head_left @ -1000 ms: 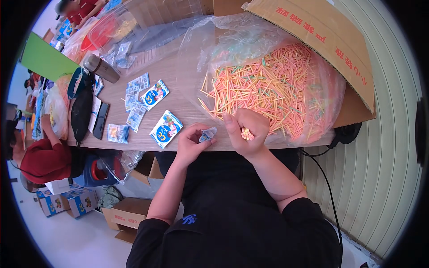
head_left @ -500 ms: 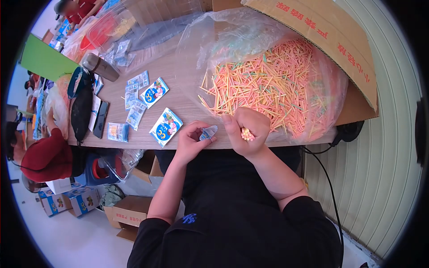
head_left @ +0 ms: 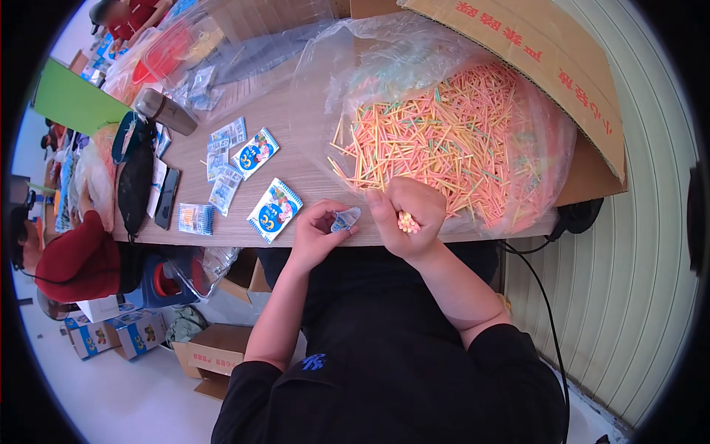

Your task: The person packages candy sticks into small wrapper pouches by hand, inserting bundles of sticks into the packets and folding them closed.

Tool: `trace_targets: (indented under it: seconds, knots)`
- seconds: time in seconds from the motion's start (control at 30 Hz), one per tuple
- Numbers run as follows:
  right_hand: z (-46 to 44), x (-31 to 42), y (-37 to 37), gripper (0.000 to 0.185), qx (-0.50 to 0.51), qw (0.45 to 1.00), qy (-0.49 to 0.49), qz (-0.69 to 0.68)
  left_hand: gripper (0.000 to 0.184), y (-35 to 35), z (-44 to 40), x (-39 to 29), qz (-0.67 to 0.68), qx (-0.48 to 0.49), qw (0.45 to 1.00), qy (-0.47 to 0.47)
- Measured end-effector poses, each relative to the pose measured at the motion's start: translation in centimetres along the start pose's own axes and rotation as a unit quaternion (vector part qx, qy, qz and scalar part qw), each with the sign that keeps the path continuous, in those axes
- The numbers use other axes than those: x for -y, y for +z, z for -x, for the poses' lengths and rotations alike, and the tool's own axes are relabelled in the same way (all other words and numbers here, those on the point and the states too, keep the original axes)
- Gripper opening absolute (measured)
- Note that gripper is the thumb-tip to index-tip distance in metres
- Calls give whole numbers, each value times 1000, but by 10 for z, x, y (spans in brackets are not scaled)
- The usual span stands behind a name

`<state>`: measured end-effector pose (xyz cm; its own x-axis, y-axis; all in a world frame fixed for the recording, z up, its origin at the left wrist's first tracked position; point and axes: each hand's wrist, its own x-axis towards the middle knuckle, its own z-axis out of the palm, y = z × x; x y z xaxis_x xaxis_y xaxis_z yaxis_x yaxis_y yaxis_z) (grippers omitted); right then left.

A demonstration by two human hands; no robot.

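Observation:
Near the table's front edge, my left hand (head_left: 319,234) is closed on a small clear and blue plastic packet (head_left: 345,220), its mouth turned toward my other hand. My right hand (head_left: 409,216) makes a fist around a bundle of thin candy sticks (head_left: 407,223); their pink and yellow ends stick out of it. Just beyond that fist lies a large heap of pink, yellow and green candy sticks (head_left: 444,133) in an open clear plastic bag (head_left: 377,63). Left of my left hand, a printed blue and white packet (head_left: 275,211) lies flat on the table.
Several more packets (head_left: 225,189) lie on the table (head_left: 310,137) to the left. Behind them stand a metal flask (head_left: 166,111) and a phone (head_left: 168,198). A cardboard box (head_left: 540,63) surrounds the bag. A co-worker in a red sleeve (head_left: 81,259) sits at the left.

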<state>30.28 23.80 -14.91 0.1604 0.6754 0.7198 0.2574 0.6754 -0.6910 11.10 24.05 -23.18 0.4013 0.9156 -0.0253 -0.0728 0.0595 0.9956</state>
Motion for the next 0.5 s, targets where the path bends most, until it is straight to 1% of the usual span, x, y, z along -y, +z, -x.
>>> trace_targets:
  seconds: [0.37, 0.5]
  knots:
    - [0, 1, 1, 41, -3, 1000, 5, 1, 36, 1, 0, -2, 15, 0, 1000, -2]
    - [1, 2, 1, 40, 18, 1000, 6, 15, 36, 1, 0, -1, 9, -2, 1000, 7]
